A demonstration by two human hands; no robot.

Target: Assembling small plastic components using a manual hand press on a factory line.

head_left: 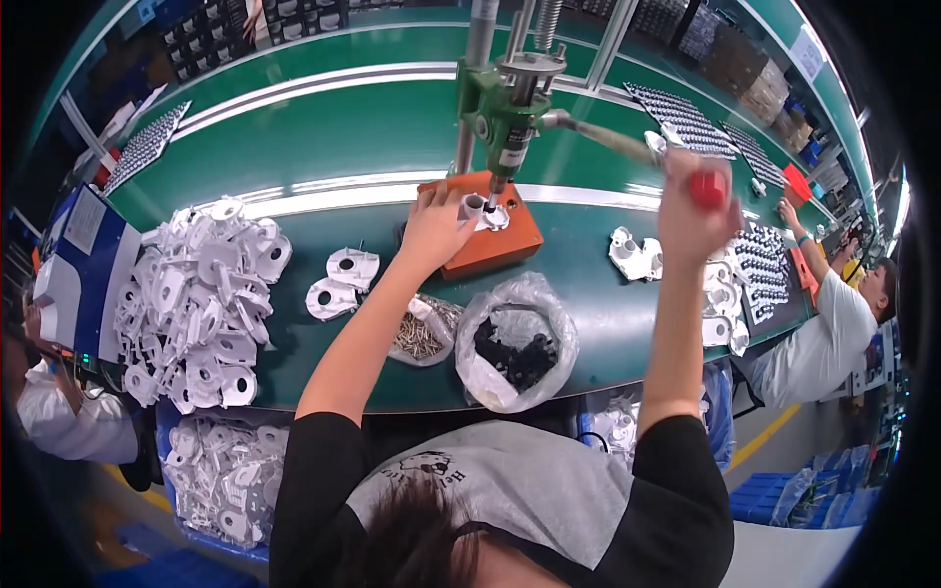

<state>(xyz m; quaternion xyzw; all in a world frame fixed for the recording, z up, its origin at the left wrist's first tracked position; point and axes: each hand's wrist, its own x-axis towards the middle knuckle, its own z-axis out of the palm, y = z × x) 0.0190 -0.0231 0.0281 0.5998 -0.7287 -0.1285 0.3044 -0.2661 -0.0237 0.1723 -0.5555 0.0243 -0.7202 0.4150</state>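
My left hand lies on the orange block, its fingers closed around the edge of a white plastic part. That part sits on the block under the ram of a green hand press, whose tip comes down onto or very close to it. My right hand, raised to the right and slightly blurred, is wrapped around the red-knobbed end of the press lever. In front of the block stand a clear bag of black parts and a smaller bag of metal pins or screws.
Left on the green table rises a heap of white parts, with two more parts nearer the block. More white parts and trays of small pieces lie right. A co-worker sits at the far right.
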